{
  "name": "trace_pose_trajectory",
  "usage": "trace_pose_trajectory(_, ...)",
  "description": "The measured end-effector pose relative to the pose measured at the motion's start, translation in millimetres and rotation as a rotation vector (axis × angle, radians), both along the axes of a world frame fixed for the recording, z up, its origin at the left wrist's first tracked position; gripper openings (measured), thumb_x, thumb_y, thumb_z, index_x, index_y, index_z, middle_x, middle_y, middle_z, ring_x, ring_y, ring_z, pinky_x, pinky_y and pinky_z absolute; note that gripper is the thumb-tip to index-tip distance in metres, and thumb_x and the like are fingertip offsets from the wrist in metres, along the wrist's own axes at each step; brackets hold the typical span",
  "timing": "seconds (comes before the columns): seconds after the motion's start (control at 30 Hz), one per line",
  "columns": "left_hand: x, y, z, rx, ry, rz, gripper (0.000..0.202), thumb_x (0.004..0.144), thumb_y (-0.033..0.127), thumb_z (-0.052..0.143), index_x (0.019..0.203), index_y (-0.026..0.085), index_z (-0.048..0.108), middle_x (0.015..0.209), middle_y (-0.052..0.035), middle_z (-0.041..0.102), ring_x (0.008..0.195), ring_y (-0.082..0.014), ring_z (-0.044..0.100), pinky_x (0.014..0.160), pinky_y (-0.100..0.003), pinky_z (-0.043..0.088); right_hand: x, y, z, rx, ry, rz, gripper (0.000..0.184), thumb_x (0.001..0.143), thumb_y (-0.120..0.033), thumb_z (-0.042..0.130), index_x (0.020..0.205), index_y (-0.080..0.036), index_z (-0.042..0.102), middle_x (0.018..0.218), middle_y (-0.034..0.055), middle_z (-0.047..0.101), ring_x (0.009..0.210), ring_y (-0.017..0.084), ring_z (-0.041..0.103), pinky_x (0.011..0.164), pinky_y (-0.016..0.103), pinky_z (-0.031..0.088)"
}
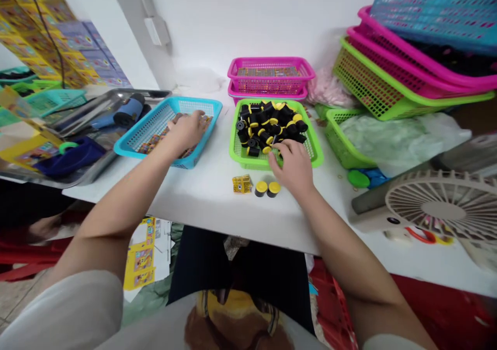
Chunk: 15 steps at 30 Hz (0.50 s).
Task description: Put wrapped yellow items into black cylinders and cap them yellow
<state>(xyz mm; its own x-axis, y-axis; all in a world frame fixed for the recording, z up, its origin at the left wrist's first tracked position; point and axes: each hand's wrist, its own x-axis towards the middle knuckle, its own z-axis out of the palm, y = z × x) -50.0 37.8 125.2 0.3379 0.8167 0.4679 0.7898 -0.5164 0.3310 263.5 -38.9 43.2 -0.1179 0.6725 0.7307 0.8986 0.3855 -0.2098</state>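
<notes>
My left hand [188,130] reaches into the light-blue plastic basket [124,148], over a layer of small printed packets [153,142]. Its visible fingers are apart; the fingertips among the packets are partly hidden. At the front of the lime-green basket [237,158] is my right hand [293,163], thumb and fingers spread beside small black cylinders with yellow caps [266,125]. I see no piece held in it. Two capped cylinders [267,188] stand upright on the white table, next to a few yellow printed packets [242,184].
Stacked pink baskets [272,62] stand against the wall. More baskets [388,81] pile up at the right, above a plastic bag [404,132]. A fan [438,207] lies at the right front. A metal tray [89,163] with a blue tape dispenser [73,156] sits left.
</notes>
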Motion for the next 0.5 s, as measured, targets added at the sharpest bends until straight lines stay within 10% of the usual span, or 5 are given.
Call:
trace_pose_trajectory(0.23, 76, -131, -48.9, -0.293, 0.352, -0.293, 0.022, 0.1, 0.022, 0.059, 0.118, 0.015, 0.069, 0.111, -0.0114, 0.076, 0.104, -0.0245, 0.072, 0.096, -0.036, 0.056, 3, -7, 11.4, -0.01, -0.216, 0.272, 0.034, 0.101, -0.047, 0.053, 0.112, -0.023, 0.074, 0.113, 0.0112, 0.068, 0.111, 0.028, 0.055, 0.097, 0.045, 0.041)
trace_pose_trajectory(0.5, 84, -147, -74.3, -0.217, 0.595, -0.284, 0.039, 0.104, 0.01, 0.041, 0.14, 0.009, 0.058, 0.126, -0.0168, 0.072, 0.123, -0.0285, 0.066, 0.107, -0.044, 0.055, 6, -25, 24.9, -0.157, -0.545, 0.479, 0.039, 0.078, -0.061, 0.082, 0.087, -0.023, 0.08, 0.11, 0.0069, 0.066, 0.109, 0.028, 0.047, 0.097, 0.049, 0.026)
